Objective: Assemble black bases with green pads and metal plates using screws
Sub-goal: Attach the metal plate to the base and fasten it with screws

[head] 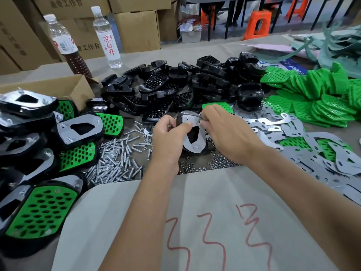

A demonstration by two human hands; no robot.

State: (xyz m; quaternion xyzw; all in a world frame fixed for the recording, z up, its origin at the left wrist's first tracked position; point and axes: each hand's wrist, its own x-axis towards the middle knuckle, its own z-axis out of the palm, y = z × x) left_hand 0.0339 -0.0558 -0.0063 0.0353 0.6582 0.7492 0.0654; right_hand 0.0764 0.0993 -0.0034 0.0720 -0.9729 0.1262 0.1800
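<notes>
At the table's middle my left hand [172, 132] grips a black base topped with a metal plate [192, 145], thumb pressed on the plate. My right hand [228, 132] pinches something small at the plate's upper right corner; what it is I cannot make out. Loose screws [115, 161] lie to the left of the hands, nuts [205, 165] just below them. Black bases [175, 89] are heaped behind, green pads [316, 94] at the right, metal plates [312, 151] spread right of my right hand.
Finished assemblies [39, 208] with green pads and plates are stacked at the left. An open cardboard box [74, 89] and two bottles [106, 36] stand at the back left. A paper sheet [195, 222] with red marks covers the near table. Orange stools stand far behind.
</notes>
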